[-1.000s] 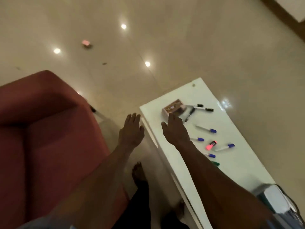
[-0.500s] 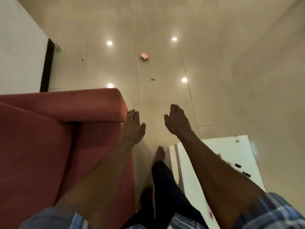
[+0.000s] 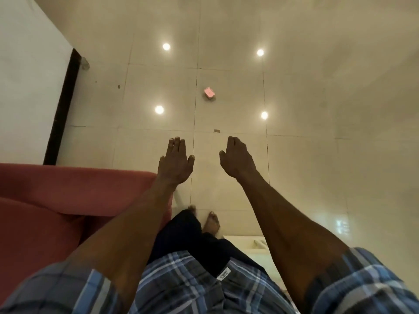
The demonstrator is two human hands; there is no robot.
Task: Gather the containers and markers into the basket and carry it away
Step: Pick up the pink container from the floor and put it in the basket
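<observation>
My left hand point(image 3: 174, 163) and my right hand point(image 3: 238, 162) are held out in front of me above the tiled floor, palms down, fingers loosely spread, holding nothing. A small pink container point(image 3: 209, 92) lies on the floor well ahead of both hands. Only a corner of the white table point(image 3: 244, 243) shows at the lower right, mostly hidden behind my right forearm. No markers and no basket are in view.
A red sofa point(image 3: 56, 200) fills the lower left, its arm close to my left wrist. A white wall with a dark skirting strip point(image 3: 62, 105) runs along the left. A tiny dark scrap point(image 3: 217, 130) lies on the glossy floor. My bare feet stand between sofa and table.
The view has swung away from the table top with its markers and box toward the open floor. Both hands have left the table and now hover over the tiles, empty.
</observation>
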